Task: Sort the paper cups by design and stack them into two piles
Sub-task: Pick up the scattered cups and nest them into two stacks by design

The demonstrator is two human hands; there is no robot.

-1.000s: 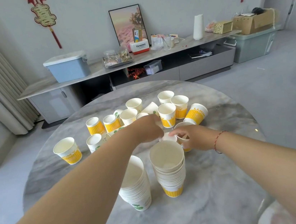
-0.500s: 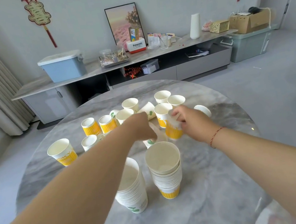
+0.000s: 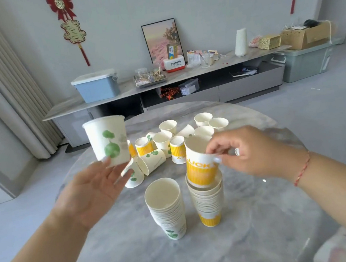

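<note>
A: Where is there free room on the counter point(image 3: 259, 240)?
B: Its near half, around the green stack point(image 3: 167, 210) and yellow stack point(image 3: 208, 203); loose cups point(image 3: 169, 140) crowd the far side.
A: And each hand?
B: The left hand point(image 3: 92, 192), fingers half open, now lifts a green cup point(image 3: 107, 140) upright; the right hand point(image 3: 252, 153) pinches a yellow cup point(image 3: 201, 166), newly seated in the yellow stack.

The left hand point(image 3: 96, 190) holds a green cup point(image 3: 107, 140) upright by its base, raised above the counter point(image 3: 257, 225). The right hand point(image 3: 250, 152) pinches the rim of a yellow cup point(image 3: 200, 164), whose base sits in the top of the yellow stack point(image 3: 207, 201). The green stack point(image 3: 167, 208) stands just beside it. Loose cups point(image 3: 169, 140) crowd behind, several tipped over.
</note>
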